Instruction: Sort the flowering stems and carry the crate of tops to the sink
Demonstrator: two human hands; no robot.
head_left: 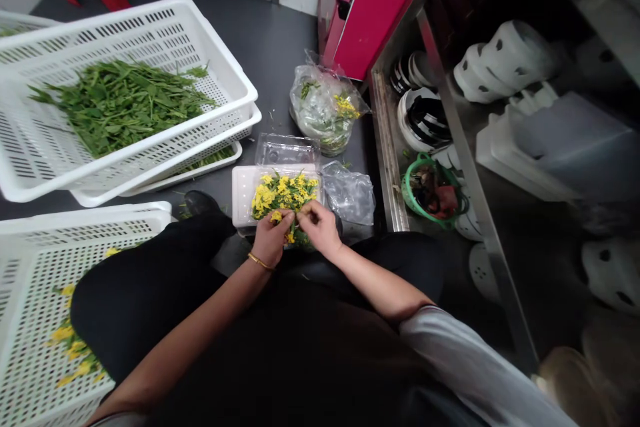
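1. Small green-stemmed yellow flower sprig [289,236]: held between both hands, just above the near edge of the shallow white plastic tray [242,195], which sits on the dark grey floor [280,47].
2. Left hand [269,237], gold bangle at the wrist: fingers closed to a pinch on the sprig.
3. Right hand [320,227]: fingertips curled in on the top of the same sprig; the exact grip point is partly hidden.
4. Handling, by judgement: very light, limp and easily bruised. Grip the green stem, not the petals, with minimal pressure.
5. Tray contents: a loose heap of yellow flowers [284,192].
6. Adjacent items:
   - a clear plastic lid [287,147] touches the tray's far edge;
   - a crumpled clear bag [349,195] lies just to its right;
   - a white perforated crate [130,27] holding green leaves [115,103] stands to the left.
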